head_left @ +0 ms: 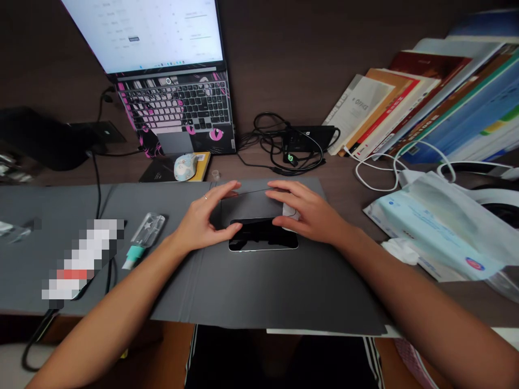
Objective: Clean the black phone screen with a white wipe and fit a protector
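A phone [263, 237] with a dark screen lies flat on the grey desk mat [259, 286]. Just above and behind it is a thin, clear, dark-edged screen protector [252, 204], tilted. My left hand [205, 219] grips its left part, thumb toward me and fingers at the far edge. My right hand [308, 210] has the right part in the same way. Both thumbs overlap the phone in view; whether they touch it I cannot tell. A small white piece [289, 209] shows partly behind the right fingers.
Behind stand an open laptop [174, 102], a mouse [185, 166] and tangled black cables [284, 143]. At left lie a clear spray bottle [146, 232] and a blurred-out object [83, 259]. A tissue pack [438, 227] and leaning books [405, 108] are at right.
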Demonstrator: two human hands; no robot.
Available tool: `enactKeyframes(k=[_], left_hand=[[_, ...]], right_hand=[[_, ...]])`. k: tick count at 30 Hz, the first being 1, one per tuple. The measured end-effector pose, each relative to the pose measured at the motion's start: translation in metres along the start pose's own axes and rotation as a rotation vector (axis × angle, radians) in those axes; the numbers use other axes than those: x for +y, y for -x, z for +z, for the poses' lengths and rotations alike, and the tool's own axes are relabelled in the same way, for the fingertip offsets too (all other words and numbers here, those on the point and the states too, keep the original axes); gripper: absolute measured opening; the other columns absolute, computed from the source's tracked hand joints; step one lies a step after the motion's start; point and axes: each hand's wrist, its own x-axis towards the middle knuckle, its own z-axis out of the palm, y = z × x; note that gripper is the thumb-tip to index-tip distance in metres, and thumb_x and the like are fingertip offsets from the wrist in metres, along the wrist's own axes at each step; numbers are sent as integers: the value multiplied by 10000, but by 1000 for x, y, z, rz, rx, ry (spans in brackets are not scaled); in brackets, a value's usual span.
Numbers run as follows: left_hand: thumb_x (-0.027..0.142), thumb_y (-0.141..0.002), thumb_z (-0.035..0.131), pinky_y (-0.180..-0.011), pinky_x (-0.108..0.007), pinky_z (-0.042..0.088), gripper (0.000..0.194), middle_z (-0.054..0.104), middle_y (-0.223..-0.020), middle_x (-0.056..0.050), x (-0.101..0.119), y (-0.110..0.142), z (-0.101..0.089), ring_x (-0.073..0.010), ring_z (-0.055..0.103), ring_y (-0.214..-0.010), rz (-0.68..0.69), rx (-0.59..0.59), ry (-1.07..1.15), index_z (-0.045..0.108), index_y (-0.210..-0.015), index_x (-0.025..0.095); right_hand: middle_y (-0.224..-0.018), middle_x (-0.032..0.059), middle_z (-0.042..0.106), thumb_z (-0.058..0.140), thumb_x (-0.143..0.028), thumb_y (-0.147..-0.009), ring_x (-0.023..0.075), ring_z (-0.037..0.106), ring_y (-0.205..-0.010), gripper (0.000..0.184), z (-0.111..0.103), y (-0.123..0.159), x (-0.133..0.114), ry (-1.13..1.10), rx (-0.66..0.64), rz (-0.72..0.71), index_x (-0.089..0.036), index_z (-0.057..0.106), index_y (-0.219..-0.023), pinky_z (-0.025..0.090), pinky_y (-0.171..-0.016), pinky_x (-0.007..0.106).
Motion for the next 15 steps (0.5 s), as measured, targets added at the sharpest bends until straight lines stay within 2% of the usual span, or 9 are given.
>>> enactKeyframes(k=[5, 12, 15], left_hand=[[346, -850, 731, -966, -441, 581, 699, 643, -1339, -132, 2, -1, 0, -247, 710, -1064, -29, -2, 36, 460, -1488, 251], [339, -898, 693, -954, -412, 569, 457, 684, -1238, -120, 4, -3, 0, -235, 683, -1083, -30, -16, 77, 606, -1327, 209], [390, -941, 659, -960, -401, 558, 338, 708, -1209, -113, 6, -3, 1, -237, 683, -1094, -71, -33, 139, 677, -1218, 197]], right_hand=[[-1420, 140, 580, 568, -587, -966, 286, 569, -1296, 497, 0, 1, 1, -13, 1, -23, -217, 646, -1289, 485, -1076, 464], [-1291, 110, 680, 578, -494, -995, 242, 653, -1165, 360, -1, 0, 0, -17, 31, -57, -211, 696, -1184, 518, -1009, 404], [-1223, 92, 717, 562, -447, -1016, 214, 684, -1101, 309, 1, 0, -2, -44, 38, -60, -201, 715, -1126, 529, -963, 350]])
